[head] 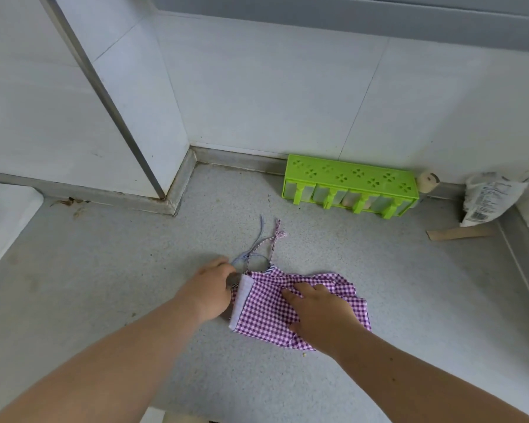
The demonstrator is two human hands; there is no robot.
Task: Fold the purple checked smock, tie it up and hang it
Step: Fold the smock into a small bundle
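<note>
- Speckled grey stone-like counter (379, 285), white glossy tiled wall (272, 87) behind; a green perforated plastic rack (350, 181) stands against it.
- Purple checked smock (266, 312), thin crumpled cotton, lies folded mid-counter, long axis left-right, strings (266, 242) trailing toward the wall.
- Right hand (321, 312) presses it, fingers flat.
- Left hand (211, 291) pinches the pale left hem.

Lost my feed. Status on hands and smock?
Left hand gripping smock edge by the ties. Right hand flat, pressing the fold. Smock folded on counter, not tied. Nothing in the way.
</note>
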